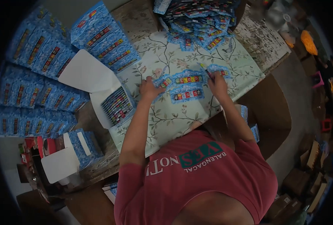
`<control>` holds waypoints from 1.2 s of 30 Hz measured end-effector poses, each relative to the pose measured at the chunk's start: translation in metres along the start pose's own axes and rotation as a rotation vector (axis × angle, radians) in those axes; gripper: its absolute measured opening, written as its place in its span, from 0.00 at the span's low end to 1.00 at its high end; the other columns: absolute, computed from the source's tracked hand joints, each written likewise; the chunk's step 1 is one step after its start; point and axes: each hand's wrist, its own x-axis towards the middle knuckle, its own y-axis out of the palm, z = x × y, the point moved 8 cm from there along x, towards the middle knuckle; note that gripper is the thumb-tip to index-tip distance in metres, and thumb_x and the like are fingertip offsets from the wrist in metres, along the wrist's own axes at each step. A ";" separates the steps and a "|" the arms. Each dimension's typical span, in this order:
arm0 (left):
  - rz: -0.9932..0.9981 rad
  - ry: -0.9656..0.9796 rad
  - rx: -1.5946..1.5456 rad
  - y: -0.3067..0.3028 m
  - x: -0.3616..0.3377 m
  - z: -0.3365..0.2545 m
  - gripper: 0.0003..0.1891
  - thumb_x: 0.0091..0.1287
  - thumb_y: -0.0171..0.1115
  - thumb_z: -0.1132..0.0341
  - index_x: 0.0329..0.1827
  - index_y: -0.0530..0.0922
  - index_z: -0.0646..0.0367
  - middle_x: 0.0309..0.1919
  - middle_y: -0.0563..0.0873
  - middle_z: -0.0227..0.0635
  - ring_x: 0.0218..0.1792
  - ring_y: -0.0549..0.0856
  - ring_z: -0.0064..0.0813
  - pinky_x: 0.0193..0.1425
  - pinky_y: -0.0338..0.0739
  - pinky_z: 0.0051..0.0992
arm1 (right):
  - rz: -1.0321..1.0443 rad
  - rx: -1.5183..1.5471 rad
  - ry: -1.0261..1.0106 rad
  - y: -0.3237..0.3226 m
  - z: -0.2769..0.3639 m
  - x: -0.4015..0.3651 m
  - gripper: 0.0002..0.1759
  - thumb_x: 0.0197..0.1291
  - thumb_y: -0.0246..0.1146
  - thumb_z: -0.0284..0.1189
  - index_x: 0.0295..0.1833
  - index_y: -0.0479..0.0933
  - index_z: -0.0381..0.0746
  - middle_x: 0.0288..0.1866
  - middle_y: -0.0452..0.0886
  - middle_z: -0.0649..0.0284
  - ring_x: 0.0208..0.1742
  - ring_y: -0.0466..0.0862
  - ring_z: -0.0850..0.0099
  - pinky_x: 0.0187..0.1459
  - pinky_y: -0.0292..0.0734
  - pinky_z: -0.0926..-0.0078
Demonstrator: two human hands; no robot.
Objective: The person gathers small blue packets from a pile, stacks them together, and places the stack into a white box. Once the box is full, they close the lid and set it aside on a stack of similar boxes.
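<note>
My left hand (pixel 148 90) is at the left of the table cover, its thumb and fingers closed on the edge of a small blue printed card (pixel 165 82). My right hand (pixel 217 87) grips a thin, dark, pen-like item (pixel 202 66) with a yellow-green end; its exact kind is too small to tell. Another blue card (pixel 222 70) lies partly behind the right fingers. Between the hands, two scalloped blue cards with rows of coloured pictures lie flat, an upper card (pixel 188 78) and a lower card (pixel 187 94).
A floral cover (pixel 174 129) lies over the table. At the left, an open white box (pixel 99 108) holds a row of cards, beside stacked blue display boxes (pixel 102 39). A loose heap of blue cards (pixel 200 26) sits at the far edge. Cardboard boxes (pixel 295 182) stand on the right.
</note>
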 end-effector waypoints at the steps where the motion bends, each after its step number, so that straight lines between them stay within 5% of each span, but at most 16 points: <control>1: -0.030 -0.026 -0.042 0.000 0.001 0.008 0.39 0.37 0.78 0.50 0.52 0.73 0.58 0.47 0.77 0.45 0.49 0.78 0.47 0.49 0.75 0.41 | -0.065 0.031 -0.022 -0.005 0.007 0.005 0.13 0.51 0.63 0.27 0.40 0.68 0.38 0.33 0.78 0.52 0.36 0.77 0.49 0.37 0.71 0.54; 3: -0.023 -0.012 -0.113 0.007 0.000 0.021 0.38 0.39 0.77 0.49 0.52 0.73 0.58 0.47 0.79 0.46 0.47 0.80 0.48 0.47 0.75 0.41 | -0.121 0.075 -0.057 -0.011 0.028 0.011 0.12 0.53 0.63 0.28 0.40 0.68 0.37 0.32 0.78 0.51 0.34 0.78 0.49 0.35 0.72 0.55; 5: 0.001 0.014 -0.187 0.005 -0.003 0.028 0.37 0.41 0.77 0.48 0.52 0.74 0.58 0.46 0.80 0.47 0.45 0.81 0.48 0.46 0.76 0.40 | 0.087 0.255 0.069 0.000 0.042 -0.003 0.11 0.57 0.60 0.29 0.40 0.68 0.36 0.29 0.78 0.51 0.30 0.78 0.50 0.32 0.72 0.57; 7: 0.250 0.019 -0.371 0.019 -0.010 0.026 0.32 0.50 0.72 0.48 0.51 0.74 0.61 0.45 0.81 0.48 0.42 0.82 0.43 0.45 0.76 0.37 | 0.080 0.280 0.098 0.005 0.050 -0.019 0.12 0.58 0.59 0.30 0.40 0.67 0.35 0.28 0.78 0.51 0.29 0.78 0.50 0.31 0.72 0.57; 10: 0.198 -0.123 -0.824 0.027 -0.037 0.028 0.25 0.58 0.67 0.50 0.48 0.76 0.63 0.42 0.82 0.44 0.39 0.82 0.34 0.44 0.75 0.33 | 0.081 0.398 0.220 0.023 0.069 -0.037 0.12 0.59 0.59 0.32 0.41 0.69 0.35 0.31 0.78 0.50 0.32 0.80 0.52 0.34 0.73 0.58; 13: 0.011 -0.202 -1.208 0.008 -0.075 -0.012 0.18 0.64 0.62 0.55 0.46 0.77 0.63 0.36 0.83 0.39 0.35 0.81 0.27 0.42 0.75 0.29 | 0.271 0.422 0.002 0.065 0.107 -0.053 0.15 0.60 0.60 0.34 0.45 0.70 0.35 0.35 0.78 0.50 0.38 0.80 0.54 0.39 0.74 0.59; 15: 0.043 -0.213 -1.192 0.022 -0.086 -0.011 0.13 0.65 0.60 0.63 0.46 0.78 0.62 0.34 0.84 0.36 0.34 0.81 0.25 0.42 0.75 0.27 | 0.356 0.440 -0.473 0.069 0.150 -0.067 0.20 0.58 0.62 0.36 0.50 0.72 0.35 0.40 0.78 0.51 0.44 0.78 0.53 0.46 0.73 0.60; 18: -0.046 0.024 -0.958 0.020 -0.083 0.007 0.13 0.66 0.59 0.71 0.51 0.76 0.67 0.38 0.85 0.35 0.36 0.80 0.21 0.44 0.75 0.24 | 0.368 0.220 -0.147 0.061 0.091 -0.026 0.25 0.52 0.66 0.40 0.51 0.72 0.35 0.44 0.78 0.52 0.46 0.77 0.52 0.49 0.72 0.60; 22: -0.007 0.013 -0.933 -0.015 -0.084 0.020 0.11 0.63 0.60 0.74 0.47 0.79 0.67 0.34 0.86 0.34 0.34 0.81 0.19 0.42 0.76 0.23 | 0.305 -0.256 -0.202 0.030 0.058 -0.014 0.25 0.47 0.69 0.39 0.47 0.75 0.35 0.44 0.78 0.54 0.47 0.78 0.54 0.48 0.72 0.61; 24: 0.377 0.189 -0.626 -0.016 -0.096 -0.009 0.11 0.63 0.62 0.71 0.47 0.81 0.64 0.36 0.86 0.33 0.37 0.81 0.19 0.44 0.75 0.24 | 0.377 -0.273 -0.174 0.034 0.044 -0.017 0.23 0.43 0.71 0.39 0.43 0.77 0.37 0.39 0.79 0.56 0.42 0.79 0.58 0.43 0.74 0.64; 26: 0.407 0.276 -0.626 0.006 -0.091 -0.024 0.11 0.62 0.64 0.68 0.46 0.82 0.62 0.36 0.86 0.35 0.37 0.82 0.21 0.45 0.76 0.25 | 0.500 -0.102 -0.077 0.046 0.033 -0.014 0.22 0.43 0.72 0.38 0.42 0.77 0.38 0.37 0.79 0.57 0.40 0.80 0.59 0.41 0.74 0.65; 28: -0.185 0.889 -0.207 -0.016 -0.095 -0.070 0.14 0.58 0.66 0.64 0.43 0.81 0.64 0.40 0.85 0.45 0.41 0.84 0.39 0.46 0.76 0.32 | 0.608 0.070 0.013 0.061 0.024 -0.005 0.20 0.43 0.72 0.37 0.41 0.77 0.39 0.35 0.79 0.58 0.38 0.80 0.61 0.39 0.75 0.66; 29: -0.189 0.896 -0.204 -0.013 -0.088 -0.074 0.14 0.58 0.66 0.64 0.43 0.81 0.64 0.40 0.85 0.45 0.41 0.84 0.39 0.46 0.76 0.32 | 0.720 0.271 -0.027 0.074 0.028 -0.005 0.20 0.44 0.72 0.37 0.41 0.77 0.39 0.35 0.79 0.58 0.38 0.80 0.61 0.39 0.75 0.67; 31: 0.308 0.612 -0.391 0.020 -0.060 -0.073 0.16 0.56 0.69 0.62 0.43 0.82 0.64 0.48 0.82 0.47 0.47 0.82 0.43 0.49 0.75 0.33 | 0.814 0.467 -0.069 0.082 0.037 0.010 0.20 0.44 0.72 0.38 0.41 0.77 0.39 0.36 0.79 0.58 0.38 0.80 0.62 0.39 0.75 0.67; 34: 0.666 0.307 -0.312 0.045 -0.045 -0.065 0.17 0.55 0.70 0.61 0.43 0.82 0.62 0.50 0.79 0.47 0.50 0.80 0.42 0.51 0.74 0.33 | 0.536 0.428 -0.061 0.076 0.039 0.051 0.19 0.45 0.73 0.35 0.40 0.77 0.36 0.38 0.80 0.60 0.37 0.81 0.64 0.42 0.75 0.70; 36: 0.575 0.383 -0.349 0.037 -0.054 -0.069 0.17 0.55 0.70 0.61 0.43 0.82 0.61 0.48 0.80 0.46 0.49 0.80 0.42 0.51 0.74 0.33 | 0.263 -0.351 -0.224 0.068 0.042 0.066 0.22 0.45 0.72 0.39 0.42 0.78 0.37 0.41 0.80 0.59 0.38 0.81 0.63 0.42 0.75 0.69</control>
